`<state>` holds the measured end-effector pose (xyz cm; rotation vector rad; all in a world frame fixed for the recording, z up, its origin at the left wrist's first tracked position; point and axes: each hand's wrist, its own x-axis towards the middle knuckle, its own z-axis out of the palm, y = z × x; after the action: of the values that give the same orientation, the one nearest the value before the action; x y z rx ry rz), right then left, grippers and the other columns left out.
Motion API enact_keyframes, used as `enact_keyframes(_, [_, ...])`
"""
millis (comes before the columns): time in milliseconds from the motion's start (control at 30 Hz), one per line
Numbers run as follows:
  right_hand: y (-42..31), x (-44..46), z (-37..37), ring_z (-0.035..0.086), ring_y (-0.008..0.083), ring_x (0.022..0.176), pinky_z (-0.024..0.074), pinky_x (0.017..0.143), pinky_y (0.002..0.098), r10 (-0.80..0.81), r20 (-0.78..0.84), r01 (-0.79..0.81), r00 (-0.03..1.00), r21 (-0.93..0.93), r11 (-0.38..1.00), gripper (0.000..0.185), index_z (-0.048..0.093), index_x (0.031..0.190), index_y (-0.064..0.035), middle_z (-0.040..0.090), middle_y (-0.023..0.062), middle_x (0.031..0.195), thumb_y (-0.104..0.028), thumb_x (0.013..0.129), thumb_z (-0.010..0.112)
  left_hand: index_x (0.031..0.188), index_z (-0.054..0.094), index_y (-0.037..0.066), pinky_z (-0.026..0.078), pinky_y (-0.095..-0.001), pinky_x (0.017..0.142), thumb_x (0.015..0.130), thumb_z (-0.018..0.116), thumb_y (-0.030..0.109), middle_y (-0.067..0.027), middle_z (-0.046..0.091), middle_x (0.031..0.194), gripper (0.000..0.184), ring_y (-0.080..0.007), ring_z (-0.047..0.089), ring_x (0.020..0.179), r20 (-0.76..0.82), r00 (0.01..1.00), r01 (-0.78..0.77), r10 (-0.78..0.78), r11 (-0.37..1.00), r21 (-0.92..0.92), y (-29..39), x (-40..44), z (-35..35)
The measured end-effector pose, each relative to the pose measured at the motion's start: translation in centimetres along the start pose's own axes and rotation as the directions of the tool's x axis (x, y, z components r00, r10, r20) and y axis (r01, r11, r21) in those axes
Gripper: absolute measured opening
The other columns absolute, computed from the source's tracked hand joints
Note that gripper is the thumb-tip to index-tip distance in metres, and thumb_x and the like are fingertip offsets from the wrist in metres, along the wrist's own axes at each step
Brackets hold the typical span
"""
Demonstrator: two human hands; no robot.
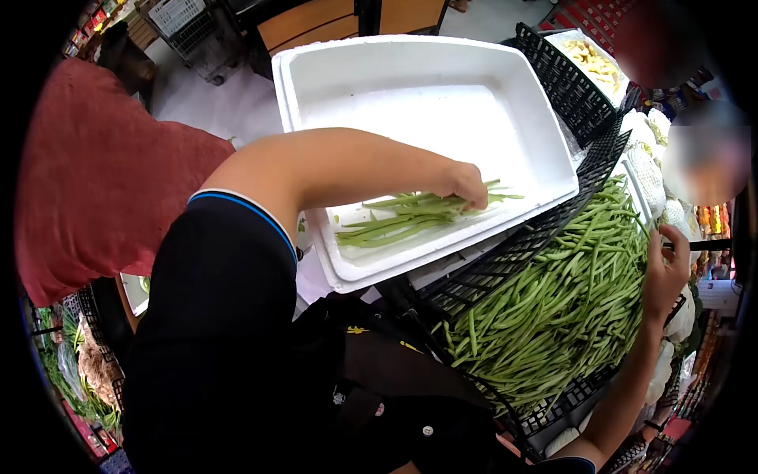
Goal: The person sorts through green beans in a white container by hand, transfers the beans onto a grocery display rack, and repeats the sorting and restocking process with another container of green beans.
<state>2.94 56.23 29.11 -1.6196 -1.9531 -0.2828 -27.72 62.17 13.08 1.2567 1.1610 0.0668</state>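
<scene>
My left hand (pixel 467 186) reaches into a white foam box (pixel 426 67), its fingers closed around a small bunch of green beans (pixel 395 225) on the box floor. The bunch lies loosely along the near side, some ends poking out past my fingers. Off to the right, my right hand (pixel 667 265) is at the far edge of a big heap of green beans (pixel 553 308). Its fingers are bent together, with one thin bean at their tips. Part of that grip is hidden.
A black plastic crate (pixel 485 280) surrounds the heap. Beyond it are net-wrapped white produce (pixel 646 170) and a box of yellowish pieces (pixel 596 63). A person in a red shirt (pixel 110 182) stands close on the left. A trolley (pixel 193 35) stands farther back.
</scene>
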Motion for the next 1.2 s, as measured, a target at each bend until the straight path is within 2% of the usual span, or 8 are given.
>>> enact_keyframes(167, [-7.7, 0.1, 3.7, 0.059, 0.0153, 0.076, 0.0448, 0.065, 0.0278, -0.249, 0.225, 0.213, 0.942, 0.173, 0.962, 0.008, 0.061, 0.084, -0.0062, 0.063, 0.007, 0.083, -0.013, 0.08, 0.062, 0.069, 0.053, 0.0, 0.038, -0.0318, 0.053, 0.068, 0.055, 0.006, -0.0085, 0.047, 0.063, 0.006, -0.0161, 0.045, 0.058, 0.013, 0.998, -0.055, 0.057, 0.993, -0.105, 1.2, -2.7, -5.4])
enact_keyframes(267, [-11.1, 0.2, 6.5, 0.06, 0.0187, 0.077, 0.0479, 0.07, 0.0297, -0.305, 0.419, 0.25, 0.855, 0.183, 0.951, 0.012, 0.06, 0.082, -0.0018, 0.062, 0.0099, 0.082, -0.012, 0.077, 0.065, 0.078, 0.056, -0.003, 0.038, -0.0322, 0.053, 0.073, 0.055, 0.009, -0.0104, 0.052, 0.068, 0.013, -0.0174, 0.046, 0.059, -0.087, 0.992, 0.109, -0.088, 0.956, 0.271, 0.5, -6.4, -6.0])
enact_keyframes(400, [-13.5, 1.5, 12.4, 0.06, 0.0239, 0.084, 0.0475, 0.076, 0.0342, -0.313, 0.702, 0.302, 0.64, 0.145, 0.942, 0.014, 0.063, 0.089, -0.0058, 0.064, 0.0087, 0.088, -0.015, 0.08, 0.061, 0.093, 0.062, -0.007, 0.046, -0.0359, 0.065, 0.075, 0.051, 0.009, -0.019, 0.06, 0.083, 0.026, -0.0247, 0.055, 0.076, -0.007, 0.978, 0.11, -0.207, 0.49, 0.865, -2.8, -6.0, -3.5])
enact_keyframes(500, [-13.5, 2.0, 18.1, 0.059, 0.0287, 0.094, 0.0469, 0.081, 0.0346, -0.194, 0.911, 0.336, 0.364, 0.066, 0.94, 0.021, 0.064, 0.097, -0.0082, 0.065, 0.0116, 0.096, -0.011, 0.077, 0.059, 0.116, 0.047, -0.006, 0.047, -0.0374, 0.074, 0.068, 0.063, 0.022, -0.02, 0.05, 0.111, 0.057, -0.0301, 0.053, 0.094, -0.099, 0.979, 0.195, -0.181, 0.66, 0.725, -3.0, -8.6, -1.3])
enact_keyframes(600, [-13.3, 1.5, 22.4, 0.059, 0.0293, 0.094, 0.048, 0.079, 0.036, -0.102, 0.971, 0.403, 0.218, 0.006, 0.915, 0.025, 0.064, 0.099, -0.0065, 0.064, 0.0143, 0.095, -0.007, 0.076, 0.053, 0.117, 0.045, -0.004, 0.045, -0.0411, 0.077, 0.067, 0.062, 0.025, -0.0183, 0.055, 0.101, 0.06, -0.031, 0.048, 0.103, -0.208, 0.965, 0.119, 0.158, 0.446, 0.887, -5.1, -8.6, 0.3])
enact_keyframes(767, [-12.8, 0.5, 25.8, 0.06, 0.0287, 0.096, 0.0485, 0.08, 0.0352, 0.009, 1.0, 0.514, 0.026, -0.021, 0.857, 0.025, 0.065, 0.098, -0.0026, 0.064, 0.0162, 0.1, -0.01, 0.077, 0.054, 0.115, 0.044, -0.005, 0.041, -0.0409, 0.079, 0.061, 0.065, 0.023, -0.0216, 0.051, 0.102, 0.064, -0.0307, 0.048, 0.099, -0.144, 0.99, 0.13, -0.005, 0.453, 0.882, -5.2, -9.0, 0.8])
enact_keyframes(1067, [-11.4, 1.2, 25.3, 0.058, 0.0333, 0.098, 0.046, 0.085, 0.0367, 0.027, 1.0, 0.586, 0.006, -0.025, 0.81, 0.027, 0.061, 0.103, 0.001, 0.061, 0.0188, 0.106, -0.007, 0.081, 0.047, 0.11, 0.04, -0.008, 0.042, -0.0404, 0.064, 0.061, 0.063, 0.016, -0.0163, 0.059, 0.081, 0.059, -0.0289, 0.058, 0.073, -0.072, 0.997, 0.047, 0.033, 0.484, 0.874, -5.4, -7.8, 0.9])
enact_keyframes(1200, [-11.6, 3.4, 21.7, 0.055, 0.037, 0.101, 0.0427, 0.089, 0.0406, -0.015, 0.968, 0.363, 0.25, -0.08, 0.928, 0.032, 0.05, 0.111, 0.0053, 0.056, 0.0262, 0.109, -0.009, 0.085, 0.037, 0.104, 0.04, -0.008, 0.041, -0.0357, 0.052, 0.064, 0.057, 0.006, -0.0152, 0.056, 0.072, 0.046, -0.026, 0.056, 0.062, -0.1, 0.982, -0.008, 0.162, 0.56, 0.828, -6.0, -7.0, 0.5])
